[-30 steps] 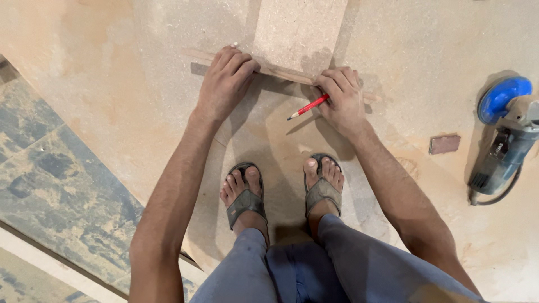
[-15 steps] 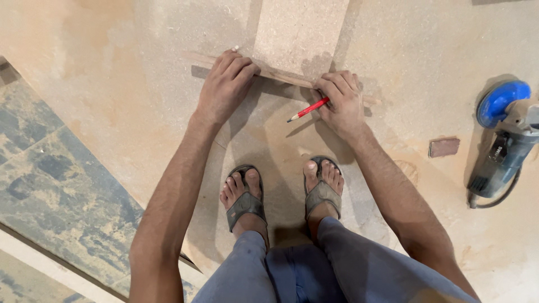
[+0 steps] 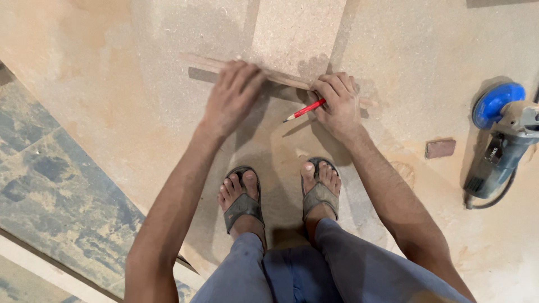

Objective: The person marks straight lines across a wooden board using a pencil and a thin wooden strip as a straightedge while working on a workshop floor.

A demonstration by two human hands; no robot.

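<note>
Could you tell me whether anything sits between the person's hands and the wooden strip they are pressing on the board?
Nothing visible does. The left hand lies flat on the wooden strip, and the right hand presses its other end while holding a red pencil. The angle grinder and a small block lie well off to the right.
</note>
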